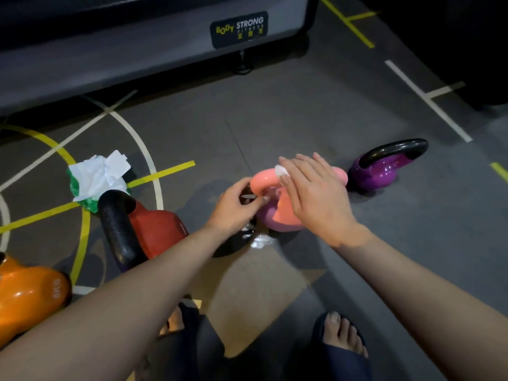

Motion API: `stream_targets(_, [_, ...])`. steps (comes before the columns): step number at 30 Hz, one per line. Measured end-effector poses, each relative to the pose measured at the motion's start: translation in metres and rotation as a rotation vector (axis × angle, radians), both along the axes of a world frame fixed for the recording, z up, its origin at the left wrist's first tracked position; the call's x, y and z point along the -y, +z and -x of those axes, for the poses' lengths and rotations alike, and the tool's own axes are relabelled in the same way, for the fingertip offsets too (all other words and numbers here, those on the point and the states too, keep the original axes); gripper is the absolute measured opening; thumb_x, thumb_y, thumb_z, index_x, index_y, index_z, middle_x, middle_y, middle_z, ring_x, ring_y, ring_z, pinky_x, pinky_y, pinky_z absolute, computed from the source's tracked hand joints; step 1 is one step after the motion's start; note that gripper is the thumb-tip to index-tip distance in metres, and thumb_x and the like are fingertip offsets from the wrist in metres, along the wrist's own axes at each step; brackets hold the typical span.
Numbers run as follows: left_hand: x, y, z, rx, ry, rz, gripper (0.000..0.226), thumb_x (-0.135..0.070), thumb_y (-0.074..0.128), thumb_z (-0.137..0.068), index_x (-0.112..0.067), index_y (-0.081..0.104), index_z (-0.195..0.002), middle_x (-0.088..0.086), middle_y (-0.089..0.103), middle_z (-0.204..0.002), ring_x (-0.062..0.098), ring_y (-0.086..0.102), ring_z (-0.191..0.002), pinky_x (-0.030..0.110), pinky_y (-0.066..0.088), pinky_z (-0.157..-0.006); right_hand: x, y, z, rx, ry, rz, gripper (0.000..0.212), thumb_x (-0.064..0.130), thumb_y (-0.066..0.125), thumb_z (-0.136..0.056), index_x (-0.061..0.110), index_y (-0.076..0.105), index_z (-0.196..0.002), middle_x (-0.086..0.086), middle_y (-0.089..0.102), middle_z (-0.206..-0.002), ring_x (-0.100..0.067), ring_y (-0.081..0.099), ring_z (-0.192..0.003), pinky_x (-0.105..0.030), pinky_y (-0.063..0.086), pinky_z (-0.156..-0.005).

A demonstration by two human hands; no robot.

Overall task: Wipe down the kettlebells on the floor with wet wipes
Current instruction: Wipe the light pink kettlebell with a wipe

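A pink kettlebell point(277, 215) stands on the floor at the middle. My right hand point(313, 193) lies flat over its handle, straight fingers pressing a white wet wipe point(281, 171) against it. My left hand point(236, 206) is curled at the handle's left end, thumb and fingers pinched there; a thin white glint shows between them, and I cannot tell what it is. A purple kettlebell point(379, 173) lies tipped to the right. A red kettlebell point(158, 229) with a black handle and an orange one point(27, 295) lie at the left.
An opened green-and-white wipes pack point(96, 178) lies on the floor at the left. A dark object point(233, 244) and a white wet patch point(259, 242) sit under my left wrist. A grey machine base point(137, 53) runs along the back. My feet in slippers point(341, 342) are below.
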State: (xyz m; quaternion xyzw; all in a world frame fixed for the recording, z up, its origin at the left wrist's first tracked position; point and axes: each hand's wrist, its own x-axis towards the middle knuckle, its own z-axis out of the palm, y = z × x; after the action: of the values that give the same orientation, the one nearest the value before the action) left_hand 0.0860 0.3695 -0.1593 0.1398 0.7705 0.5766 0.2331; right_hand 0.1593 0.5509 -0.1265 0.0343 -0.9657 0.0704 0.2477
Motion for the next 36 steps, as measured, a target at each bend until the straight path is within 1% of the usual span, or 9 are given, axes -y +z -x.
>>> stream_targets(5, [0.009, 0.006, -0.001, -0.144, -0.003, 0.039, 0.033, -0.035, 0.081, -0.086, -0.03, 0.069, -0.117, -0.018, 0.076, -0.102, -0.001, 0.07, -0.1, 0.038, 0.057, -0.095, -0.046, -0.001, -0.031, 0.044, -0.138, 0.333, 0.037, 0.023, 0.038, -0.111, 0.01, 0.063, -0.135, -0.003, 0.063, -0.139, -0.022, 0.056, -0.131, -0.038, 0.034, -0.119])
stream_targets(11, [0.0, 0.019, -0.005, -0.31, 0.021, 0.061, 0.045, -0.048, 0.077, -0.085, -0.032, 0.066, -0.125, -0.017, 0.073, -0.11, 0.001, 0.067, -0.104, 0.03, 0.053, -0.098, -0.025, 0.003, -0.017, 0.01, -0.295, 0.626, 0.033, 0.021, 0.04, -0.109, 0.012, 0.071, -0.117, 0.001, 0.071, -0.113, -0.019, 0.063, -0.111, -0.027, 0.042, -0.099])
stream_targets(15, [-0.014, 0.037, -0.001, -0.418, -0.027, 0.037, 0.044, -0.046, 0.076, -0.089, -0.028, 0.067, -0.128, -0.015, 0.07, -0.121, -0.001, 0.064, -0.113, 0.018, 0.048, -0.097, -0.033, -0.009, -0.034, 0.063, -0.4, 1.11, 0.038, 0.037, 0.035, -0.111, 0.023, 0.07, -0.119, 0.016, 0.067, -0.095, -0.002, 0.061, -0.096, -0.019, 0.044, -0.094])
stream_targets(18, [-0.019, 0.039, 0.002, -0.474, -0.064, 0.082, 0.029, -0.04, 0.07, -0.095, -0.026, 0.072, -0.12, -0.016, 0.072, -0.115, -0.002, 0.064, -0.106, 0.02, 0.048, -0.094, -0.032, -0.024, -0.034, 0.153, -0.538, 1.555, 0.049, 0.048, 0.038, -0.108, 0.025, 0.073, -0.081, 0.011, 0.062, -0.071, -0.007, 0.055, -0.071, -0.033, 0.044, -0.086])
stream_targets(20, [-0.02, 0.036, -0.002, -0.457, -0.041, 0.086, 0.023, -0.038, 0.069, -0.096, -0.027, 0.073, -0.116, -0.016, 0.073, -0.109, -0.003, 0.063, -0.099, 0.016, 0.046, -0.087, -0.027, -0.028, -0.027, 0.101, -0.6, 1.811, 0.061, 0.04, 0.043, -0.108, 0.025, 0.052, -0.049, 0.009, 0.046, -0.052, -0.009, 0.041, -0.054, -0.033, 0.038, -0.073])
stream_targets(22, [-0.021, 0.035, -0.004, -0.444, -0.014, 0.086, 0.021, -0.037, 0.069, -0.096, -0.028, 0.072, -0.114, -0.015, 0.072, -0.106, -0.001, 0.064, -0.098, 0.013, 0.043, -0.085, -0.025, -0.024, -0.022, -0.008, -0.642, 1.996, 0.052, 0.029, 0.048, -0.107, 0.027, 0.049, -0.055, 0.011, 0.036, -0.047, -0.006, 0.032, -0.047, -0.023, 0.034, -0.058])
stream_targets(29, [-0.019, 0.041, -0.003, -0.43, -0.048, 0.067, 0.018, -0.034, 0.071, -0.095, -0.025, 0.072, -0.111, -0.016, 0.072, -0.102, -0.005, 0.063, -0.095, 0.008, 0.041, -0.082, -0.026, -0.007, -0.025, -0.027, -0.46, 1.67, 0.033, 0.025, 0.045, -0.106, 0.017, 0.075, -0.094, 0.013, 0.074, -0.087, -0.002, 0.053, -0.073, -0.016, 0.041, -0.07])
stream_targets(33, [-0.019, 0.039, -0.003, -0.438, -0.053, 0.069, 0.019, -0.035, 0.07, -0.096, -0.025, 0.072, -0.112, -0.014, 0.072, -0.105, 0.0, 0.064, -0.1, 0.012, 0.043, -0.087, -0.007, -0.026, -0.029, 0.108, -0.708, 1.695, 0.061, 0.04, 0.038, -0.11, 0.018, 0.06, -0.058, 0.007, 0.059, -0.052, -0.012, 0.051, -0.054, -0.027, 0.046, -0.075])
stream_targets(36, [-0.019, 0.037, -0.002, -0.44, -0.061, 0.069, 0.019, -0.035, 0.069, -0.096, -0.025, 0.071, -0.112, -0.014, 0.072, -0.106, 0.002, 0.065, -0.1, 0.012, 0.043, -0.087, -0.013, -0.012, -0.025, -0.048, -0.715, 1.787, 0.04, 0.036, 0.049, -0.106, 0.011, 0.07, -0.084, 0.005, 0.06, -0.063, -0.008, 0.054, -0.058, -0.024, 0.046, -0.068])
